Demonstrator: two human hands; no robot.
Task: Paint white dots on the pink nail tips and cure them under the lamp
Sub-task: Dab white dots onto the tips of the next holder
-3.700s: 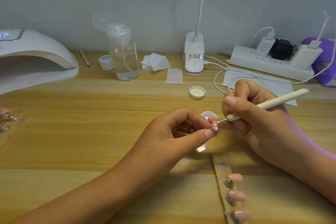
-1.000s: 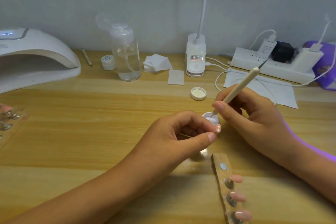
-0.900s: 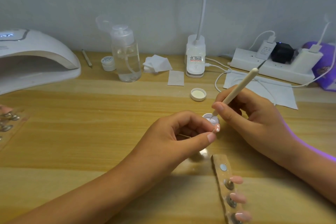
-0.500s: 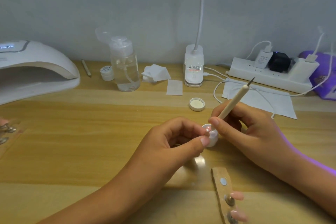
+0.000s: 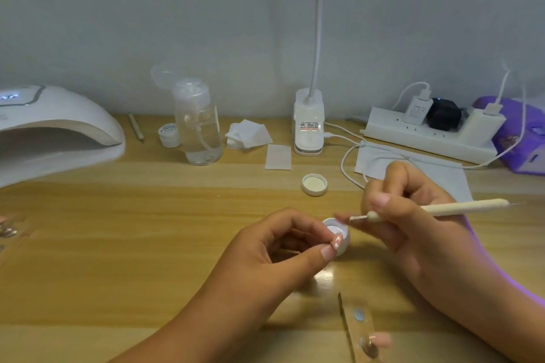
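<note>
My left hand point(image 5: 274, 250) pinches a small pink nail tip point(image 5: 337, 241) between thumb and forefinger, just in front of a little white paint pot point(image 5: 336, 230). My right hand point(image 5: 413, 215) grips a cream dotting pen point(image 5: 442, 209), lying nearly level, its thin tip point(image 5: 354, 218) hovering just right of the pot's rim. A clear holder strip point(image 5: 358, 330) at the bottom edge carries another pink tip point(image 5: 383, 339). The white curing lamp point(image 5: 53, 130) stands at the far left.
A clear pump bottle point(image 5: 198, 124), a small white jar point(image 5: 168, 134), wipes point(image 5: 249, 134), a desk-lamp base point(image 5: 308, 124), a loose white cap point(image 5: 314, 184), cables, a power strip point(image 5: 430, 132) and a purple pack point(image 5: 522, 132) line the back of the wooden desk point(image 5: 147, 230).
The pen has come out of the paint pot and swung from steeply upright to nearly level, its tip now just right of the pot. My left hand still pinches the nail tip.
</note>
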